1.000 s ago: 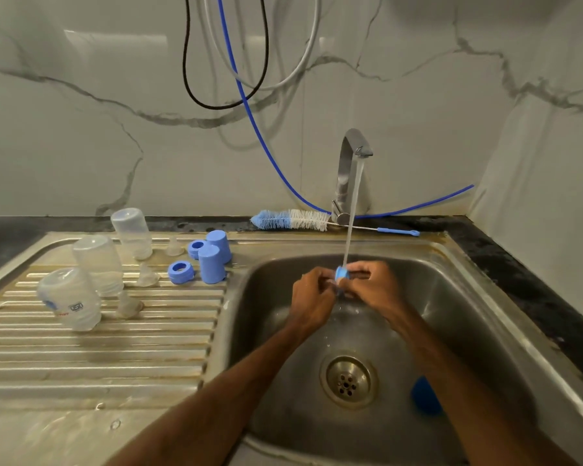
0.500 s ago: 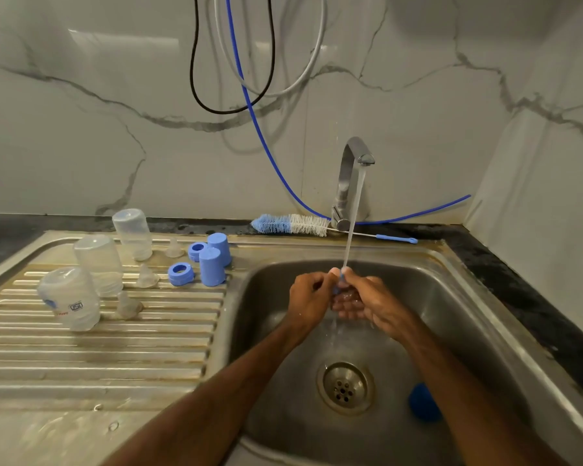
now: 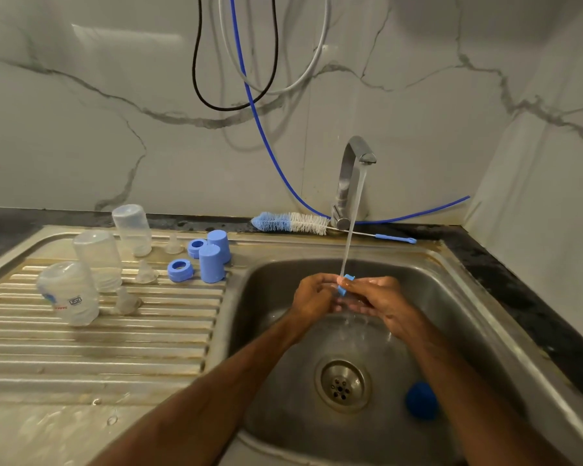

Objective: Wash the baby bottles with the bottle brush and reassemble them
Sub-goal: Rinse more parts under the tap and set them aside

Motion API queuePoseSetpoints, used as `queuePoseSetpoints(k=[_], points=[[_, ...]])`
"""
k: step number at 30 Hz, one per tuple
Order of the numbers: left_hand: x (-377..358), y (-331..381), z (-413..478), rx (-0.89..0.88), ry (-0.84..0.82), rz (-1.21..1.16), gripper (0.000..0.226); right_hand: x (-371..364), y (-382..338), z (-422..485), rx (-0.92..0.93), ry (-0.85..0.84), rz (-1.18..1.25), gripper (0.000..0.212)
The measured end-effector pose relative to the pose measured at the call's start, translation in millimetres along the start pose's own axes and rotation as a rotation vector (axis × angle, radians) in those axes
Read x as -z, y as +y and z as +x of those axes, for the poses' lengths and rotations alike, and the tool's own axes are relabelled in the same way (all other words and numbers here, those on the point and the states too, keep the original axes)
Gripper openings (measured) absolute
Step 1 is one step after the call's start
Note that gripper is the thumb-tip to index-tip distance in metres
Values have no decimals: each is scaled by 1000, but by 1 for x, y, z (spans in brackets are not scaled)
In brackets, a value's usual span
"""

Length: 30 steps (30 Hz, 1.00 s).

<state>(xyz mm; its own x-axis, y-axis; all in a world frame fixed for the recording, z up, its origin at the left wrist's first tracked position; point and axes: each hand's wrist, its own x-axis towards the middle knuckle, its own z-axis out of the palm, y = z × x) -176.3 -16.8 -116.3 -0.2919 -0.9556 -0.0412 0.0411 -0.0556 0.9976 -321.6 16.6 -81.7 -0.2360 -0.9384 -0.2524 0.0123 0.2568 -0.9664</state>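
Drainboard [image 3: 81,348]: ribbed steel, left of the basin.

- Three clear bottles, mouths down, at its far left: near bottle [image 3: 67,292] with a printed label, middle bottle [image 3: 97,258] just behind it, far bottle [image 3: 132,230] closest to the wall.
- Three clear teats just right of the bottles: near teat [image 3: 126,301], middle teat [image 3: 146,272], far teat [image 3: 174,244].
- Two blue rings: near ring [image 3: 180,270] and far ring [image 3: 196,247].
- Two blue caps, closed end up: near cap [image 3: 211,264] and far cap [image 3: 219,245], set close together, with the far ring just beside them.

Bottle brush [image 3: 290,223]: lay on the back ledge of the sink, bristles to the left, its blue handle reaching right past the foot of the tap [image 3: 350,183].

Stream [image 3: 352,230]: ran from the tap onto the hands.

Left hand [image 3: 313,297]: over the basin [image 3: 451,314], fingers curled, pinching a small blue part [image 3: 345,284] under the stream.

Right hand [image 3: 381,301]: pinched the same part from the other side with thumb and fingertips.

Drain [image 3: 342,385]: below the hands.

Loose blue cap [image 3: 421,400]: lay on the basin floor right of the drain, partly hidden by the right forearm.

Bench [image 3: 519,297]: dark, bordering the sink at back and right.
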Motion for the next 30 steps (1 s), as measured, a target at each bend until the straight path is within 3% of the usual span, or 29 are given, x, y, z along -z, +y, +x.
queuePoseSetpoints(k=[5, 11, 15, 20, 25, 30], points=[[2, -2, -2, -23, -80, 1, 21, -17, 5, -1, 139, 114, -196, 25], [3, -4, 5, -62, 20, -4, 33, -10, -7, 0, -47, -8, 199, 22], [6, -1, 4, -191, 71, 42, 37, -2, -14, -2, -223, -105, 531, 24], [5, -2, 3, -328, 61, 174, 40, -6, -16, -12, -286, -165, 549, 28], [5, -8, 6, -336, 91, 399, 42, -2, -16, -4, -274, -108, 520, 22], [4, -6, 6, -333, 87, 387, 44, -2, -14, 0, -252, -114, 684, 19]])
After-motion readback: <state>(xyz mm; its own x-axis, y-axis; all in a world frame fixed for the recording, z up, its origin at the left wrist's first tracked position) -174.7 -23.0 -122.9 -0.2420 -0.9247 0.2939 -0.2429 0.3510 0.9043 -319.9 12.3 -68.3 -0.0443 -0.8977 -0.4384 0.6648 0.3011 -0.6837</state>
